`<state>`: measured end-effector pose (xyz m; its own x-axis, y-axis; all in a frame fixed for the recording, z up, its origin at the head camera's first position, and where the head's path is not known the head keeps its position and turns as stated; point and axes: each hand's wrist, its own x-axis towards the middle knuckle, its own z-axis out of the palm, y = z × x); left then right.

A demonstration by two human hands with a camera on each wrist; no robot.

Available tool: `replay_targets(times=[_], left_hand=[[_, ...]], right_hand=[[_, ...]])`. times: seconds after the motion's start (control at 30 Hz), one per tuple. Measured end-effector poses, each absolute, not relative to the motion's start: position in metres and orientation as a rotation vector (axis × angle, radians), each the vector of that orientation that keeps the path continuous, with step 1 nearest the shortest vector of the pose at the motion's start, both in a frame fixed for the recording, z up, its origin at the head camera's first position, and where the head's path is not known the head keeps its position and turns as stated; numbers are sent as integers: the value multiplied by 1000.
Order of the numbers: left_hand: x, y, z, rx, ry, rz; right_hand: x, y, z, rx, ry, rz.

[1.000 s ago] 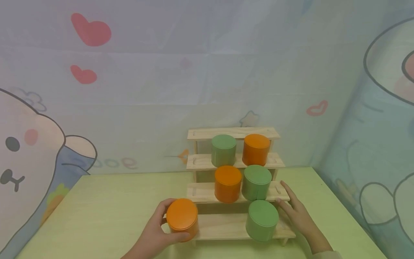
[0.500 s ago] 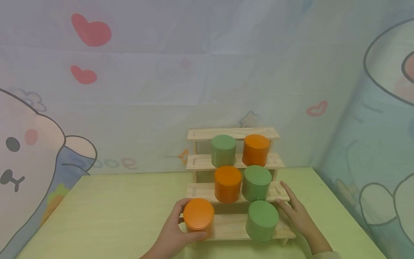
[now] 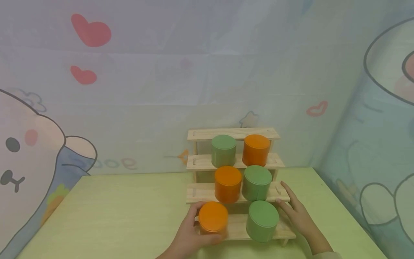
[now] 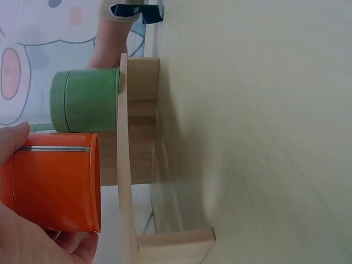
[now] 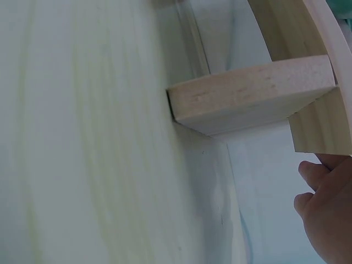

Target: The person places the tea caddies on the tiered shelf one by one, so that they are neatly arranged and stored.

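Observation:
My left hand grips an orange lidded canister over the left part of the lowest step. In the left wrist view, a gap shows between this canister and the board. A green lidded canister stands on the same step, farther right. My right hand holds the right end of the stepped wooden rack, thumb at the front edge of the second step and index finger toward its back. Some of its other fingers show curled below the board in the right wrist view.
On the second step stand an orange canister and a green canister. Above them, a green canister and an orange canister share the third step. The top board is bare. A printed cloth hangs behind the table.
My left hand has carried the orange canister rightward from the rack's left end to over the lowest step, closer to the green one. My right hand has stayed in place.

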<state>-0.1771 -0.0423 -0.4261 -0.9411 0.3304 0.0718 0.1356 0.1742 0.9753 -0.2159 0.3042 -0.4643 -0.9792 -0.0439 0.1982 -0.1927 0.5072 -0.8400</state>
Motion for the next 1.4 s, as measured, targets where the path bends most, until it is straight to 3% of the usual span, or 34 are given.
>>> replay_targets(times=[1.4], left_hand=[[-182,5,-436,356,2261,1896]], right_hand=[[-216,304,-465,200,-2595,1480]])
